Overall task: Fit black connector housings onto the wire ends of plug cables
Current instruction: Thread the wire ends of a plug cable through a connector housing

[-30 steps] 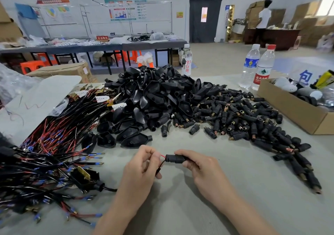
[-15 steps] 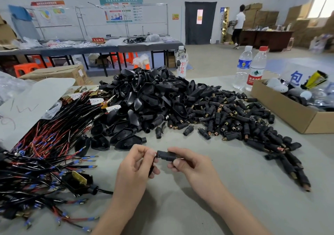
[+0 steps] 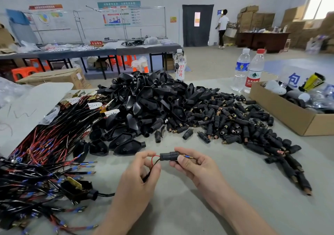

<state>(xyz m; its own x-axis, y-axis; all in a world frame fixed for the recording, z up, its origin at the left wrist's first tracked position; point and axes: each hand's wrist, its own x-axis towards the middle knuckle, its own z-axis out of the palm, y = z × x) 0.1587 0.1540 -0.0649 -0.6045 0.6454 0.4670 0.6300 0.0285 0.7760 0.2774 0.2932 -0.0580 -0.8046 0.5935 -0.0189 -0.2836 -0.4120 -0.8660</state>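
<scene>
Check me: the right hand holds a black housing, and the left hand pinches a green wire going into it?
Not quite: the head view shows the wire the left hand pinches is red, not green. The right hand does hold the black housing it enters.

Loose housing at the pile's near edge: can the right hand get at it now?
Likely not yet. Only bare table lies before the loose housing, but the right hand is busy gripping the threaded housing.
</scene>
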